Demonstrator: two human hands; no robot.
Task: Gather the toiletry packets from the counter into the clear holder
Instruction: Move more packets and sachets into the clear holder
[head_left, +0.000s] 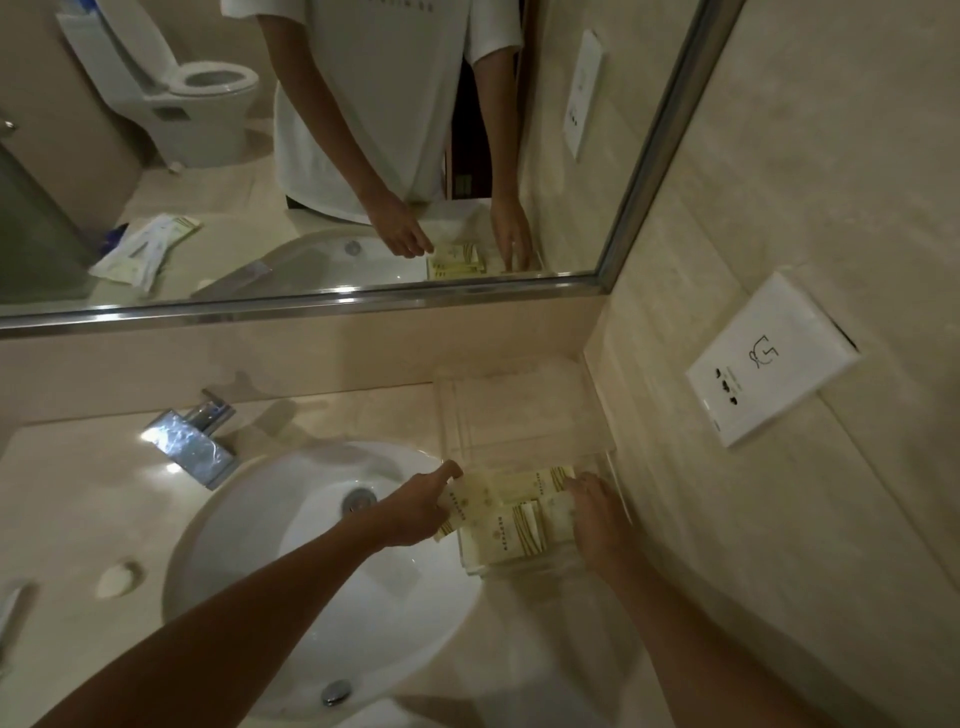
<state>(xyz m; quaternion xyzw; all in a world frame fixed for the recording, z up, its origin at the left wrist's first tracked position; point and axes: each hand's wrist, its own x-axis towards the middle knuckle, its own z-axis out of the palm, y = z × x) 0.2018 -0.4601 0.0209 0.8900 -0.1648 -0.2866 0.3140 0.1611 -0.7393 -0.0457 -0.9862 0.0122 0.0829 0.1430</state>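
1. Clear holder (524, 415): transparent acrylic box, on the counter (78, 493) just right of the sink basin (291, 519), set against the side wall.
2. Toiletry packets (519, 525): cream sachets with gold stripes and lettering, several lying flat and overlapping in the holder's near compartment, right of the basin.
3. Left hand (415, 506): reaches across the basin to the holder's left edge; fingers curled, pinching one packet (462, 512) at the left of the pile, forefinger extended above it.
4. Right hand (597, 512): palm down on the right side of the pile, right of the basin; fingers straight and close together, pressing on the packets.
5. Chrome faucet (195, 434): behind the basin, at its left.
6. Wall socket plate (769, 364): white, on the side wall right of the basin.
7. Mirror (311, 156): above the basin; reflects both hands and the packets.
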